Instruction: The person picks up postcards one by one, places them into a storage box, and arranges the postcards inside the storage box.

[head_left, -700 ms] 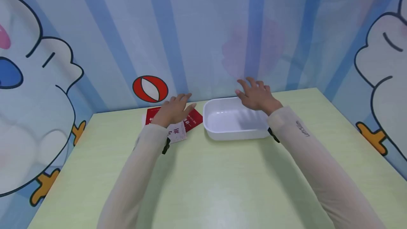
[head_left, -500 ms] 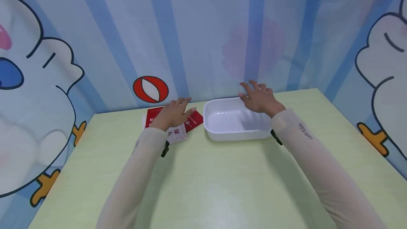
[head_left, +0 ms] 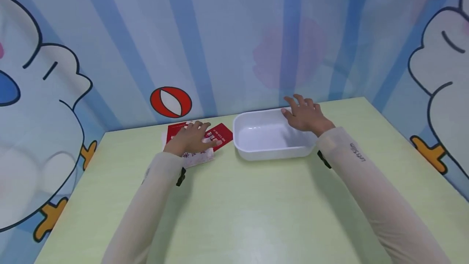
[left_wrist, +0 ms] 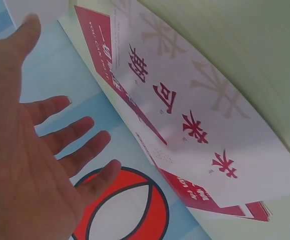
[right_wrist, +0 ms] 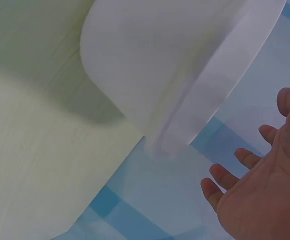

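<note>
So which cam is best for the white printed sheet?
Left wrist: the white printed sheet shows large there, its print clear and no hand over it. Head shows it small, partly hidden behind the left hand. Right wrist doesn't show it.

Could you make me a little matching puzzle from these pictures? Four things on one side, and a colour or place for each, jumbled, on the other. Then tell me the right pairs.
Things:
1. tray
2. cards
3. right hand
4. left hand

Colours and places:
A. by the cards, fingers apart
B. by the tray's right end
C. plain white
D. red and pale, printed with writing

Right pairs: 1-C, 2-D, 3-B, 4-A
</note>
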`<state>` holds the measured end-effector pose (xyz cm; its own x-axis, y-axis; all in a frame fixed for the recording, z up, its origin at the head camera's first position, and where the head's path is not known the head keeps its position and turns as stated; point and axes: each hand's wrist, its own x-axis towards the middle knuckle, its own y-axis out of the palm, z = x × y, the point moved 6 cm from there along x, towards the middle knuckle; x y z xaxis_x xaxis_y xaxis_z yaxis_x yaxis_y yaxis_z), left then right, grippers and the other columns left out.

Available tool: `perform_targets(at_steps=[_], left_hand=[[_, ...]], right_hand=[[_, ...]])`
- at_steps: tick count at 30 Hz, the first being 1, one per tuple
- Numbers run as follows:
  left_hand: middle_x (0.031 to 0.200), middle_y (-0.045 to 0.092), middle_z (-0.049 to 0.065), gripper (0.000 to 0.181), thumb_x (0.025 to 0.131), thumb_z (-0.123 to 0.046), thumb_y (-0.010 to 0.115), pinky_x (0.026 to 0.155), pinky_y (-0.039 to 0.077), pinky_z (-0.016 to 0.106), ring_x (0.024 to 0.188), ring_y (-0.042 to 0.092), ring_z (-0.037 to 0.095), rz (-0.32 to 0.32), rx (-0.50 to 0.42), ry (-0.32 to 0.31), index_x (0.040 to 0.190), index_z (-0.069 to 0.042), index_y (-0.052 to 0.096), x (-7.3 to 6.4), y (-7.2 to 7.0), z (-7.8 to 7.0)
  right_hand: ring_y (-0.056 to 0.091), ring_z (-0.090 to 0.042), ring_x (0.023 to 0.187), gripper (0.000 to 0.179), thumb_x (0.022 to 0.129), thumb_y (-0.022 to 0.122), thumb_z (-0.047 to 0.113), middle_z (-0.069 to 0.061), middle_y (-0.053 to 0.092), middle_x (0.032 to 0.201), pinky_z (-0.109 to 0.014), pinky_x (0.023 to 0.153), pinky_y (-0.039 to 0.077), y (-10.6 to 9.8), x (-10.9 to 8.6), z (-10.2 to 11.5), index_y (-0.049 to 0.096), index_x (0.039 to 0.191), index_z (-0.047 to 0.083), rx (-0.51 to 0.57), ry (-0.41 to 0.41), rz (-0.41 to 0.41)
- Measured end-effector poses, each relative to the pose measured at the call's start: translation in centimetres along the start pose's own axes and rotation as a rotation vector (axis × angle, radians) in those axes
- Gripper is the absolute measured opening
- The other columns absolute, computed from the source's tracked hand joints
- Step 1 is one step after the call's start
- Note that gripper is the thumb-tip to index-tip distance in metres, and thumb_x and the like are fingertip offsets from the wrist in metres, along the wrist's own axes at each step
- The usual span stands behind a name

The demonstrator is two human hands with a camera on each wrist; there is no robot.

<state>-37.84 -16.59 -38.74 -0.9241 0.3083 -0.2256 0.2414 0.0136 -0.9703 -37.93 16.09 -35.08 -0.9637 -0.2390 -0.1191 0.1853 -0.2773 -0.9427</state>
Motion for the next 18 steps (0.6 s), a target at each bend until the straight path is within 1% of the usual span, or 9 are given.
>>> perform_targets(at_steps=[4,8,10,13,16,18], left_hand=[[0.157,0.033,0.016,0.092,0.086,-0.054,0.068,0.111,0.038,0.063,0.147,0.029,0.039,0.015,-0.027,0.004,0.157,-0.016,0.025,-0.7,0.3,0.2],[0.155,0.035,0.016,0.096,0.082,-0.056,0.072,0.108,0.041,0.062,0.145,0.030,0.038,0.022,-0.012,0.004,0.157,-0.016,0.026,-1.0,0.6,0.4],[0.155,0.036,0.015,0.099,0.079,-0.056,0.075,0.107,0.042,0.062,0.145,0.030,0.037,0.028,-0.004,-0.003,0.157,-0.017,0.027,-1.0,0.7,0.6],[0.156,0.035,0.014,0.103,0.074,-0.055,0.080,0.106,0.042,0.063,0.145,0.030,0.037,0.047,-0.015,-0.026,0.156,-0.019,0.028,-1.0,0.9,0.7],[0.157,0.032,0.014,0.106,0.072,-0.058,0.080,0.106,0.042,0.064,0.145,0.029,0.038,0.073,-0.009,-0.042,0.156,-0.020,0.029,-0.9,1.2,0.8],[0.156,0.033,0.015,0.107,0.071,-0.060,0.080,0.108,0.041,0.064,0.143,0.031,0.038,0.086,0.020,-0.044,0.156,-0.018,0.029,-0.8,1.2,0.9]], right_hand=[[0.007,-0.055,0.147,0.060,0.108,0.021,0.042,-0.023,0.001,0.165,-0.071,0.116,0.009,0.2,0.1,-0.5,0.008,0.160,0.015,0.008,0.004,0.000],[0.008,-0.055,0.147,0.060,0.108,0.022,0.041,-0.023,0.001,0.165,-0.070,0.116,0.010,0.4,0.2,-0.7,0.008,0.160,0.014,0.016,0.009,-0.008],[0.008,-0.055,0.147,0.060,0.108,0.022,0.041,-0.023,0.001,0.165,-0.071,0.116,0.010,0.4,0.1,-0.7,0.008,0.160,0.014,0.014,0.009,-0.005],[0.008,-0.055,0.146,0.060,0.108,0.021,0.041,-0.024,0.001,0.165,-0.071,0.116,0.009,0.3,0.0,-0.8,0.008,0.160,0.013,0.013,0.008,-0.001],[0.008,-0.055,0.146,0.060,0.108,0.022,0.041,-0.024,0.000,0.164,-0.071,0.115,0.009,0.1,-0.2,-1.0,0.007,0.160,0.013,0.013,0.006,-0.001],[0.008,-0.055,0.146,0.060,0.108,0.022,0.041,-0.023,0.000,0.164,-0.071,0.115,0.009,0.0,-0.2,-1.2,0.007,0.160,0.013,0.014,0.009,-0.005]])
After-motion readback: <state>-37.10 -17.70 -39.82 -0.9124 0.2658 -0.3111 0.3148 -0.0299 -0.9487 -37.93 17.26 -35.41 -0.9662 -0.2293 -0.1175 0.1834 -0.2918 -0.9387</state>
